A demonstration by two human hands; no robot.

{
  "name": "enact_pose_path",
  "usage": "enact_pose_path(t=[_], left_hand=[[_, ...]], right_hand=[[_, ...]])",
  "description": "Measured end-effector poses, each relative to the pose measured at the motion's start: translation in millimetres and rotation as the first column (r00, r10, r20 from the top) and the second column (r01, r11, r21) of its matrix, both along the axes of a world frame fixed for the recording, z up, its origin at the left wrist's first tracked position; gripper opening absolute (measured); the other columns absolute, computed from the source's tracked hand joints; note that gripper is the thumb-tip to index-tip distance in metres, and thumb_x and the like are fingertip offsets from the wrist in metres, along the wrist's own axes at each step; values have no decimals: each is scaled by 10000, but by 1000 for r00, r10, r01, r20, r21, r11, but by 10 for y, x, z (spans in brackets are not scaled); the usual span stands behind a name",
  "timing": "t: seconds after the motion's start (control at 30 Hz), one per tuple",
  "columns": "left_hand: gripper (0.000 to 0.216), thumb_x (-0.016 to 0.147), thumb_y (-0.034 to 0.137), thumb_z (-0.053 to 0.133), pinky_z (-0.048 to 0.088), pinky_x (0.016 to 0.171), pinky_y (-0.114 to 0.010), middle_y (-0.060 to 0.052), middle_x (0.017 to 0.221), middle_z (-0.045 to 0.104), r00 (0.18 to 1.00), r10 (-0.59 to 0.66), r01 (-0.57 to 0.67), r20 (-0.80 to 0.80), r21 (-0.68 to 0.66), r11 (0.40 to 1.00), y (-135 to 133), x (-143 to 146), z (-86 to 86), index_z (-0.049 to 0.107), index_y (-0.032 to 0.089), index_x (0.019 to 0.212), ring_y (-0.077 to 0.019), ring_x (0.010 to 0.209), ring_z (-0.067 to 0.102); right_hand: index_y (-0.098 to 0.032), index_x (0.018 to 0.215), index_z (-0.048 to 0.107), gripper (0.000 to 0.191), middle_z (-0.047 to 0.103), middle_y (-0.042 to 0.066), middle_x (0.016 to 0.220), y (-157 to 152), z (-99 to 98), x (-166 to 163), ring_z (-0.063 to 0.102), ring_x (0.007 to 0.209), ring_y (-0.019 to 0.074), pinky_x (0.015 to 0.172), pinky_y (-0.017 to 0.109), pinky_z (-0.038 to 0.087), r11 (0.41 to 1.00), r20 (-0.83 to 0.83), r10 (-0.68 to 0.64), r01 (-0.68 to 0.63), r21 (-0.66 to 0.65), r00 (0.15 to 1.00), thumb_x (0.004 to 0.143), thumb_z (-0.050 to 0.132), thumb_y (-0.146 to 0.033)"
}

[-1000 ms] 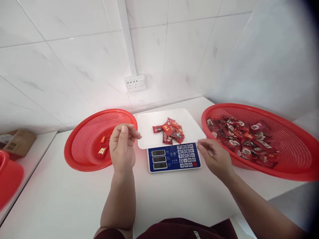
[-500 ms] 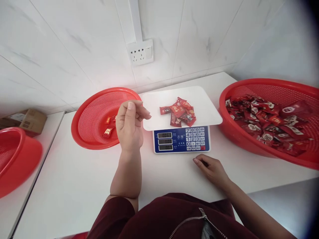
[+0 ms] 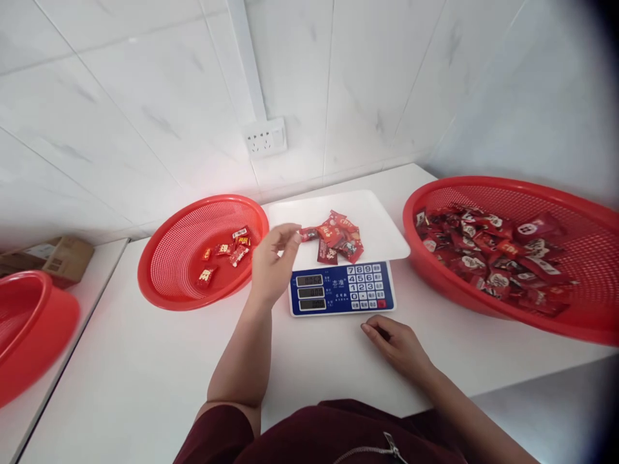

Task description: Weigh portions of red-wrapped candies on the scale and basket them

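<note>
My left hand (image 3: pixel 275 263) is at the left side of the scale's white pan (image 3: pixel 285 216), its thumb and forefinger closed on the end of a red wrapped candy (image 3: pixel 308 234). That candy lies at the left edge of a small heap of red wrapped candies (image 3: pixel 338 233) on the pan. Below the pan is the blue front of the scale (image 3: pixel 342 290), with three displays and a keypad. My right hand (image 3: pixel 399 341) rests on the table just in front of the scale, fingers curled, with nothing visible in them.
A red mesh basket (image 3: pixel 164 258) with several wrapped candies stands left of the scale. At the right, a larger red basket (image 3: pixel 483 316) holds many candies. Another red basket (image 3: pixel 53 341) and a cardboard box (image 3: pixel 70 261) are far left. A socket (image 3: pixel 265 137) is on the wall.
My left hand has moved right from beside the pan, and its fingers have closed on the leftmost candy. The view has tilted up slightly. My right hand keeps its place by the scale.
</note>
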State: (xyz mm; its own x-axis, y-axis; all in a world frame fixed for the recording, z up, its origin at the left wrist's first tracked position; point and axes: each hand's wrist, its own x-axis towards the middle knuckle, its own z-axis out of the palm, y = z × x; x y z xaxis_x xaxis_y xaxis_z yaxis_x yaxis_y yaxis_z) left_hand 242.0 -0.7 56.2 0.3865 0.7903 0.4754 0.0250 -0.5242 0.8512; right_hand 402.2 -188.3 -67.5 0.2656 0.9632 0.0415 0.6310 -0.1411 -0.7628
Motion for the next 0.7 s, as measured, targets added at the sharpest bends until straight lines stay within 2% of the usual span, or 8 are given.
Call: enact_pose_path(t=[0.07, 0.2, 0.33, 0.43, 0.57, 0.63, 0.7], left_hand=[[224, 839, 167, 496, 481, 765, -305, -57, 968, 649, 969, 41, -3, -245, 152, 988, 69, 91, -96, 616, 199, 1025, -168, 887, 580], [424, 790, 19, 416, 429, 911, -365, -80, 1140, 598, 796, 115, 149, -594, 377, 914, 219, 330, -186, 594, 187, 1136, -221, 1059, 487], [416, 806, 55, 437, 408, 928, -416, -108, 1264, 506, 609, 195, 325, -769, 466, 823, 326, 543, -156, 598, 223, 1150, -258, 1123, 443], [347, 820, 98, 465, 401, 930, -432, -102, 1296, 478, 543, 230, 399, -808, 490, 775, 385, 633, -128, 633, 250, 1083, -271, 1175, 410], [304, 804, 80, 477, 385, 959, -425, -111, 1237, 530, 561, 254, 386, -788, 521, 761, 431, 633, -73, 642, 195, 1032, -270, 1198, 405], [286, 794, 74, 488, 381, 970, -420, -109, 1160, 579, 635, 234, 326, -736, 530, 783, 382, 555, -10, 626, 169, 1025, -262, 1173, 438], [260, 797, 103, 510, 401, 952, -411, -91, 1084, 615, 745, 198, 214, -637, 510, 833, 240, 417, 64, 601, 172, 1031, -244, 1116, 490]], right_hand=[[-222, 665, 525, 302, 555, -12, 582, 2, -9, 1, 516, 537, 145, 523, 251, 433, 1000, -7, 7, -6, 18, 1000, 867, 413, -417], [-221, 671, 533, 302, 565, -10, 589, 10, -3, 6, 524, 543, 147, 528, 252, 441, 999, -19, 21, -20, 50, 1000, 870, 413, -414], [-222, 675, 536, 310, 568, -7, 592, 2, 8, 22, 529, 549, 148, 531, 254, 449, 997, -28, 26, -24, 68, 999, 875, 404, -419], [-226, 686, 537, 306, 569, -6, 596, -12, 4, 33, 527, 551, 148, 531, 256, 454, 997, -39, 27, -24, 79, 999, 878, 400, -419], [-225, 689, 535, 301, 571, -7, 599, -25, 4, 41, 525, 553, 146, 537, 256, 454, 996, -53, 38, -33, 84, 998, 879, 399, -415], [-224, 692, 534, 298, 572, -7, 601, -28, 7, 47, 525, 554, 146, 540, 256, 451, 997, -67, 41, -36, 75, 997, 878, 401, -414], [-223, 703, 536, 293, 577, -4, 614, -34, 4, 57, 531, 566, 148, 553, 259, 452, 997, -85, 47, -42, 63, 995, 877, 402, -416]])
